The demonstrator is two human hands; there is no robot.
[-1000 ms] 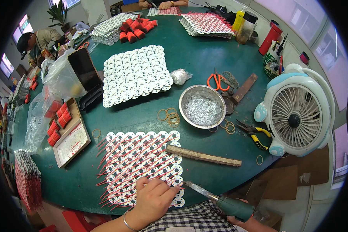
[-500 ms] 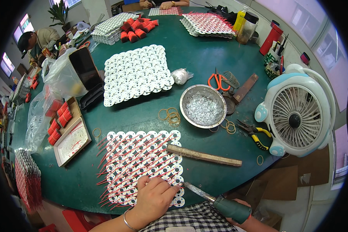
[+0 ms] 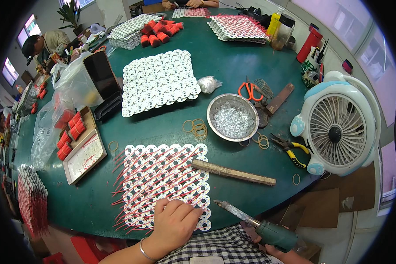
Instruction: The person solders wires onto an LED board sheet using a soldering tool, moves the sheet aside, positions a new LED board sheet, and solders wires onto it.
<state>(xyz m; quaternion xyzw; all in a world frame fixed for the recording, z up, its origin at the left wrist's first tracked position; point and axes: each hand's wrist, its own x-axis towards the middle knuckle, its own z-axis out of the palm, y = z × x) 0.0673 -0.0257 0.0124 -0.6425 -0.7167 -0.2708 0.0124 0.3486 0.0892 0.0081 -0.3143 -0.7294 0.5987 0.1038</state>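
A panel of joined round white circuit boards [image 3: 163, 155] lies on the green table, with thin red wires [image 3: 156, 177] slanting across it and sticking out past its left edge. On its lower right part rests my left hand [image 3: 176, 222], fingers curled and pinched; whatever they grip is hidden beneath them. My right hand [image 3: 275, 251] is wrapped round the green handle of a soldering iron [image 3: 273, 234]. The iron's metal tip points up and left, just right of the panel and apart from it. A flat bar [image 3: 233, 172] lies across the panel's right edge.
Beyond the panel stand a metal bowl of silvery bits [image 3: 232, 119], rubber bands [image 3: 195, 129] and a stack of bare boards [image 3: 160, 82]. Pliers [image 3: 290, 150] and a fan [image 3: 336, 127] are at right. A box with red wire bundles [image 3: 84, 154] sits left.
The soldering iron has drawn back to the right, its tip leaving the panel's right edge. My left hand stays at nearly the same spot on the boards. The whole view has shifted slightly.
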